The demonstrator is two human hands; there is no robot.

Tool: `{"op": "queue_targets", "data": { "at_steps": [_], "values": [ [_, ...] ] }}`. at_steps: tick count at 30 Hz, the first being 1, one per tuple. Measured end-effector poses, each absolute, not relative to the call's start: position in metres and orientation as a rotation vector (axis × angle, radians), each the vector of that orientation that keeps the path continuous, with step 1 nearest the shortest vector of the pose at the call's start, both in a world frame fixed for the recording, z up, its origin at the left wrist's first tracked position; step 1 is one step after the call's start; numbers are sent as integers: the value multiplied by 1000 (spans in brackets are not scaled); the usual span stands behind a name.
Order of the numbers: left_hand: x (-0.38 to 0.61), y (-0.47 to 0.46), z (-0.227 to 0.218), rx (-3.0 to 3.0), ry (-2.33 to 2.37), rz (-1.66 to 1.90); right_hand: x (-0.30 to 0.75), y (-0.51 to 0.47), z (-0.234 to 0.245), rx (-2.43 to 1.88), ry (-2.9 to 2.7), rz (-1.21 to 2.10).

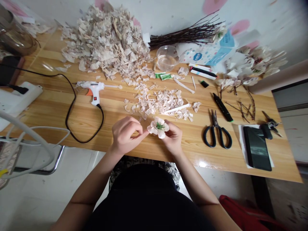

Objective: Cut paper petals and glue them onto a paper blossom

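Note:
A small white paper flower (158, 127) with a green centre is held over the near edge of the wooden table (57, 106). My right hand (173, 138) grips it from below and behind, fingers curled. My left hand (125, 134) is closed in a pinch, its fingertips pressing a petal on the flower's left side. Loose petals (158, 102) lie scattered just beyond the hands. A white hot glue gun (94, 89) with an orange trigger rests to the left, its black cord looping toward the table edge.
A big heap of petals (106, 41) fills the back left. Behind are a clear plastic cup (166, 58), dark twigs (187, 33) and a printed bag (207, 53). Black scissors (217, 131), a marker (222, 107), a phone (257, 147) and keys (270, 123) lie right.

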State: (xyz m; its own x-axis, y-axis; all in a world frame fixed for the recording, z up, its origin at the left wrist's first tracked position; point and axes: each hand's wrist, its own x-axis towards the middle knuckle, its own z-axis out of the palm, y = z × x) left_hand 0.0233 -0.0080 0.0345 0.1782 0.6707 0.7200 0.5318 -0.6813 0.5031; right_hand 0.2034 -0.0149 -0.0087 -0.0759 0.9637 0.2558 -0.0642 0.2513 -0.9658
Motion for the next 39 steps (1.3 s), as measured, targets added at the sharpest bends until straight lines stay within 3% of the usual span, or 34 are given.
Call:
{"op": "queue_targets", "data": {
  "at_steps": [11, 20, 33, 36, 39],
  "values": [
    [34, -24, 44, 1303, 1086, 1140, 207, -14, -9, -959, -1372, 767],
    [43, -25, 24, 1494, 1072, 1239, 198, -24, -1, -942, -1396, 744],
    [45, -30, 34, 1605, 1164, 1412, 196, -37, 23, -1017, -1587, 809],
    [38, -28, 32, 1579, 1132, 1446, 236, -38, 25, -1222, -1649, 677],
    [30, -24, 30, 1621, 1092, 1480, 302, -44, 9, -1788, -1396, 354]
  ]
}}
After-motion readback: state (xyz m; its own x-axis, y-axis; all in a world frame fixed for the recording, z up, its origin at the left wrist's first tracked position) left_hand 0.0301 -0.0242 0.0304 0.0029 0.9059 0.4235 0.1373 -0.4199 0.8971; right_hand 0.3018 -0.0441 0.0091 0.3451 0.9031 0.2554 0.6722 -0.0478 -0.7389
